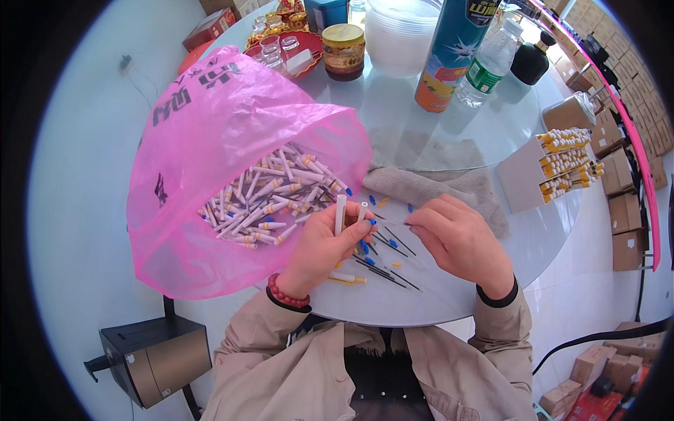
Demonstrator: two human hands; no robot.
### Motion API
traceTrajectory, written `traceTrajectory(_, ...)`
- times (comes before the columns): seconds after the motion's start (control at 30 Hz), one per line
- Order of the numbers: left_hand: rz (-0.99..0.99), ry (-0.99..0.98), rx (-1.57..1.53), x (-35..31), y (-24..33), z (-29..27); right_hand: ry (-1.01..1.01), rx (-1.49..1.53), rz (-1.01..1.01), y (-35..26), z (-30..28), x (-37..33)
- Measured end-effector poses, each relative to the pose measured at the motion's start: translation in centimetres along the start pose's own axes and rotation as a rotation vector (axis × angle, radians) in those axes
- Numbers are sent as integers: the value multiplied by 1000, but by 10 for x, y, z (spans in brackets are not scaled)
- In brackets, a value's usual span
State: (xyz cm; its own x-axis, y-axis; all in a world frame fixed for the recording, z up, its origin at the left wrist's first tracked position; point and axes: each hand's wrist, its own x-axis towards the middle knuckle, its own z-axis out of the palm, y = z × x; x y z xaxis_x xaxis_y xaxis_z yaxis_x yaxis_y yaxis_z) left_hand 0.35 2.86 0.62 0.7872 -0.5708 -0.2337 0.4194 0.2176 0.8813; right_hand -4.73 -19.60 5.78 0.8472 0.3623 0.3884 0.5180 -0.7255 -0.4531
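Left hand (319,245): thumb and fingers grasp two white tubes (340,215), stood roughly upright side by side; a blue cap (372,222) shows at the thumb tip, whether pinched or merely touching I can't tell. Right hand (463,242): fingers curled, tips drawn together just right of the tubes; can't tell if anything slim sits between them.

For good handling, I judge: light grip on the tubes, open ends up and unblocked by the thumb; wrists low over the table (435,298), small parts being easy to drop; one thin piece at a time, lined up straight, since a slanted one may catch.

Below and between the hands: black refills (386,272) strewn, a few yellow bits (397,264) among them. Left: pink bag (203,133), mouth open on heaped pens (270,200). Beyond the right hand: grey cloth (456,186), then a white box (518,175) of white-tipped sticks.
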Motion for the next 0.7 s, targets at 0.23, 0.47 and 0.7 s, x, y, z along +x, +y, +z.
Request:
traceTrajectory(0.23, 2, 4, 10, 0, 0, 0, 10, -93, -32, 2, 1, 0)
traceTrajectory(0.47, 84, 46, 131, 0, -2, 1, 10, -181, -57, 2, 1, -1)
traceTrajectory(0.7, 229, 108, 425, -2, -5, 7, 9, -336, -116, 1, 6, -2)
